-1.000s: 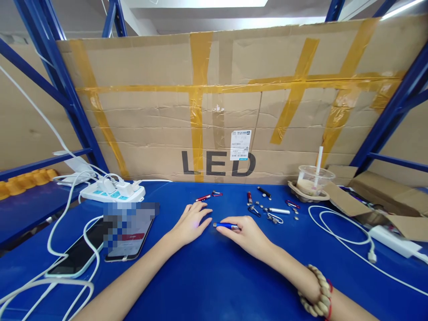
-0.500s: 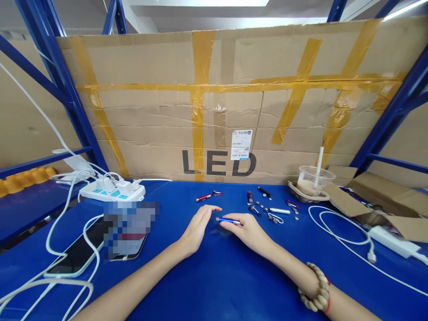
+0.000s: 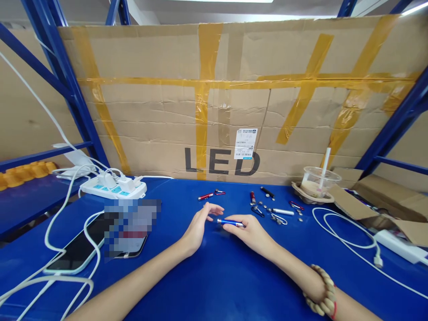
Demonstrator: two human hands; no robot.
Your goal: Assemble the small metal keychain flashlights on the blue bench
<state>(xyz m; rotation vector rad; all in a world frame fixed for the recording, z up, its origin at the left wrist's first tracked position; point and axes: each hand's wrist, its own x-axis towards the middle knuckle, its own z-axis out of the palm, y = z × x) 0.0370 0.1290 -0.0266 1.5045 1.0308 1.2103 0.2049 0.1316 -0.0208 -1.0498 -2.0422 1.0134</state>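
My right hand (image 3: 249, 229) pinches a blue mini flashlight (image 3: 229, 222), a slim metal tube with a silver end pointing left. My left hand (image 3: 199, 227) is held on edge just left of that end, its fingers apart and slightly bent, with nothing in them. A red mini flashlight (image 3: 205, 196) and a small red carabiner clip (image 3: 220, 192) lie beyond my left hand. To the right of my hands are a silver tube (image 3: 283, 211), a short red tube (image 3: 253, 197), a black tube (image 3: 267, 192), several button cells (image 3: 265, 206) and a black clip (image 3: 257, 211).
A white power strip (image 3: 113, 189) with plugs and cables stands at the left, near a phone (image 3: 78, 249) and a partly blurred device. On the right are a drink cup (image 3: 317, 183) in a holder, a white cable (image 3: 347, 240) and an open cardboard box (image 3: 394, 205). A large carton (image 3: 150, 116) rises behind.
My left fingers have spread and bent a little, away from being held flat together. The blue mini flashlight stays in my right hand. The whole view has shifted slightly.
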